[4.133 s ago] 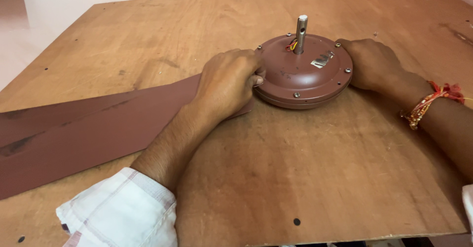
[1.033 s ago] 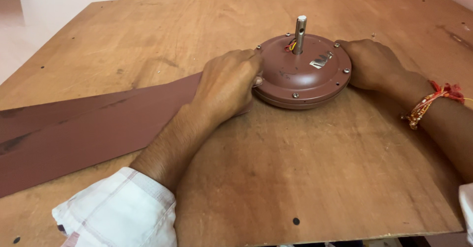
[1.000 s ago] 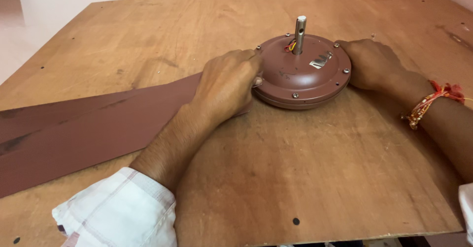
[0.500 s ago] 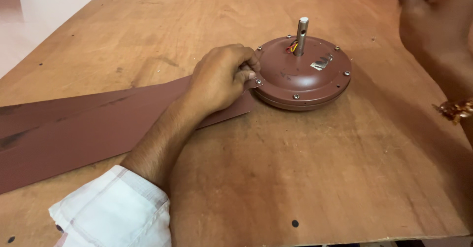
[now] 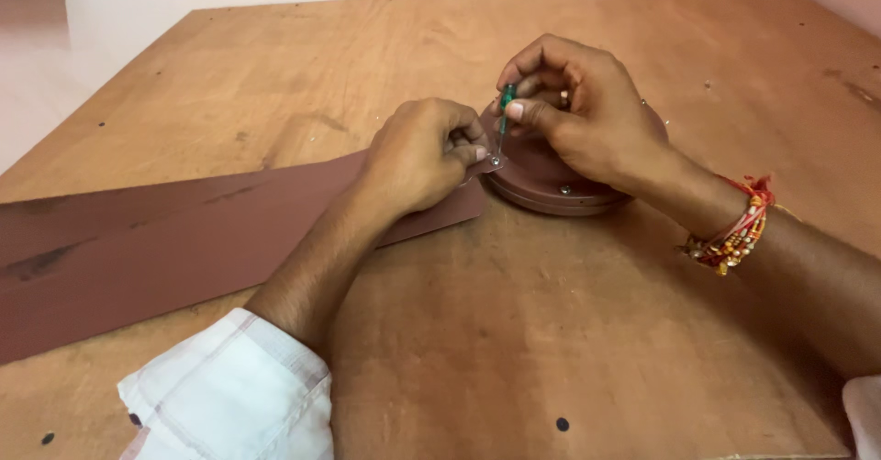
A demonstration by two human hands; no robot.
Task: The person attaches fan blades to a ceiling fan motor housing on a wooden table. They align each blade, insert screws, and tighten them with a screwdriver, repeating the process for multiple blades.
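Note:
A round brown fan motor housing (image 5: pixel 551 180) lies on the plywood table (image 5: pixel 514 331), mostly hidden under my right hand. A long brown fan blade (image 5: pixel 174 240) runs left from it. My left hand (image 5: pixel 418 152) presses on the blade's inner end beside the housing, fingertips pinched near a small screw. My right hand (image 5: pixel 574 106) grips a small green-handled screwdriver (image 5: pixel 504 111), held upright with its tip at the blade's mounting point.
The plywood sheet has small dark holes near the front edge (image 5: pixel 562 423). A pale wall and floor (image 5: pixel 55 56) lie beyond the table's left edge. My white sleeve (image 5: pixel 229 396) is at the bottom.
My right hand left the housing's right side, rose to the upper right, then came back down over the housing holding a screwdriver. My left hand stayed at the blade's end.

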